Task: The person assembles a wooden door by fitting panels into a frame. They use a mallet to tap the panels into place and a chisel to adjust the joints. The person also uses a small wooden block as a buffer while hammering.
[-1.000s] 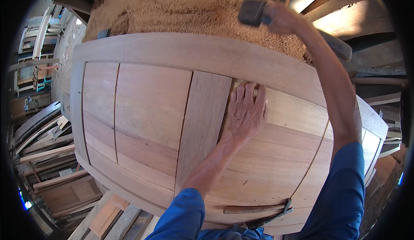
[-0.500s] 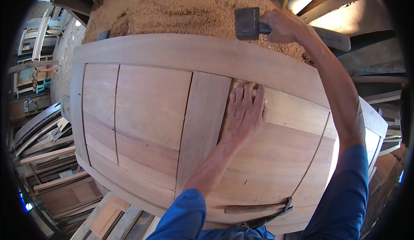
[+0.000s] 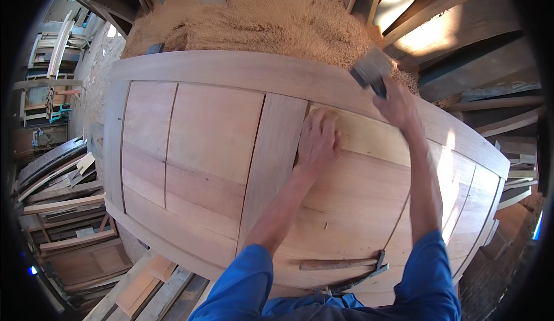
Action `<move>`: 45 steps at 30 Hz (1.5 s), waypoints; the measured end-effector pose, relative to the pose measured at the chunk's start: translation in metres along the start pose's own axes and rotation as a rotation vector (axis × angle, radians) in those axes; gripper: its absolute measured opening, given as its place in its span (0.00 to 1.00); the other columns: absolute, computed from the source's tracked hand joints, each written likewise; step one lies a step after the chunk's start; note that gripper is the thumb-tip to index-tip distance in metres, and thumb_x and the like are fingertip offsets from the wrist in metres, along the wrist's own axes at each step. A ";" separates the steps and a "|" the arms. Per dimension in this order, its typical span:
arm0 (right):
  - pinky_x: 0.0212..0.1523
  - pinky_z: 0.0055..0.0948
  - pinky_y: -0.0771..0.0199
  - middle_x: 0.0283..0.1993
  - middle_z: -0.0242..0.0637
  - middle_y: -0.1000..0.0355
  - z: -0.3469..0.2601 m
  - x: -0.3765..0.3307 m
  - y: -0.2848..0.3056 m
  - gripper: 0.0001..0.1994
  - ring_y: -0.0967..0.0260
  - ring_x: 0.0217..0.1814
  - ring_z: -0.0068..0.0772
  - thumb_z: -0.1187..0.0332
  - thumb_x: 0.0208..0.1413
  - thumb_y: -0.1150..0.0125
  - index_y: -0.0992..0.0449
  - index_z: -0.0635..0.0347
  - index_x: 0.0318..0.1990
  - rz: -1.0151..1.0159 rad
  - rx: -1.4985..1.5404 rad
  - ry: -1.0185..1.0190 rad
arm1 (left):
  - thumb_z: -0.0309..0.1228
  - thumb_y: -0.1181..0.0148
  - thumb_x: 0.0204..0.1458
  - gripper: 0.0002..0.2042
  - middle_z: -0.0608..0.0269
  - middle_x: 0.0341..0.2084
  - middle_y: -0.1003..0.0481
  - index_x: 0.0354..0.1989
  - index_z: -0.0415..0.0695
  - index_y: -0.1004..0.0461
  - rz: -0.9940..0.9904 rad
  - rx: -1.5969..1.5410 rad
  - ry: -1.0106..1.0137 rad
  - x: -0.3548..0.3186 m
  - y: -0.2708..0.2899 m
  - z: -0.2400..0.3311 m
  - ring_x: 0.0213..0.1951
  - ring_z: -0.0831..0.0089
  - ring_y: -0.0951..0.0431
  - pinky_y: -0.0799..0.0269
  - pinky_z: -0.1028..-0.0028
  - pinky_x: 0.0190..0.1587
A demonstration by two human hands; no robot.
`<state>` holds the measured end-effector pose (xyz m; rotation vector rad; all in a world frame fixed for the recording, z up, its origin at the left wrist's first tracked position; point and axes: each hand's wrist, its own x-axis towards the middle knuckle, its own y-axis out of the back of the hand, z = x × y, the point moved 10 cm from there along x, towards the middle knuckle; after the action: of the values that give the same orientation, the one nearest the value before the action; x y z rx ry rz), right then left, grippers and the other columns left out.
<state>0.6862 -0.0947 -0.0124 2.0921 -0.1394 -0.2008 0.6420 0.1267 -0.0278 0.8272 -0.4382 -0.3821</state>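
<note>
A large wooden door with framed panels lies flat before me. At the upper corner of a panel, beside the middle crosspiece, my left hand rests with bent, closed fingers. What its fingertips hold, if anything, is hidden. My right hand grips a dark, block-headed mallet. Its slightly blurred head hangs over the door's far rail, to the right of my left hand. Near my body, a hammer with a wooden handle lies on the door, next to a dark metal tool.
Sawdust is heaped beyond the far edge. Boards lean at the upper right, in patches of sunlight. Stacked timber and frames fill the left side. Wooden slats show below the door's near left edge.
The mallet has come down and nearer, from over the sawdust to over the door's far rail. My left hand stays at the panel corner, its fingers more curled. The view has shifted slightly.
</note>
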 end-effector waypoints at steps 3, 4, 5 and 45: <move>0.37 0.48 0.31 0.31 0.53 0.28 0.037 -0.106 0.008 0.18 0.29 0.34 0.55 0.64 0.49 0.34 0.28 0.68 0.42 0.060 0.141 -0.235 | 0.30 0.39 0.57 0.26 0.32 0.69 0.47 0.63 0.37 0.37 -0.084 0.000 0.115 -0.085 0.027 0.007 0.70 0.32 0.47 0.46 0.42 0.69; 0.37 0.47 0.31 0.31 0.52 0.28 0.062 -0.145 0.005 0.18 0.29 0.34 0.51 0.64 0.49 0.34 0.27 0.68 0.43 0.035 0.148 -0.341 | 0.32 0.39 0.57 0.27 0.29 0.71 0.52 0.64 0.37 0.38 -0.170 -0.002 0.164 -0.118 0.035 0.012 0.72 0.30 0.52 0.50 0.41 0.71; 0.36 0.46 0.31 0.31 0.50 0.28 0.088 -0.184 -0.003 0.18 0.29 0.34 0.47 0.64 0.50 0.34 0.26 0.68 0.43 0.009 0.155 -0.441 | 0.34 0.40 0.58 0.29 0.28 0.72 0.54 0.66 0.36 0.40 -0.239 0.045 0.203 -0.153 0.043 0.017 0.73 0.29 0.55 0.53 0.39 0.72; 0.42 0.39 0.22 0.42 0.50 0.20 -0.002 -0.470 -0.052 0.26 0.21 0.39 0.41 0.61 0.60 0.38 0.29 0.64 0.64 -0.173 0.221 -0.429 | 0.20 0.51 0.55 0.39 0.35 0.76 0.57 0.78 0.41 0.57 -0.480 0.026 0.147 -0.425 0.140 -0.014 0.78 0.38 0.64 0.65 0.48 0.78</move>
<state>0.2267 0.0186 -0.0160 2.2535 -0.2459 -0.7701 0.3120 0.4287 -0.0223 0.9779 -0.1026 -0.7544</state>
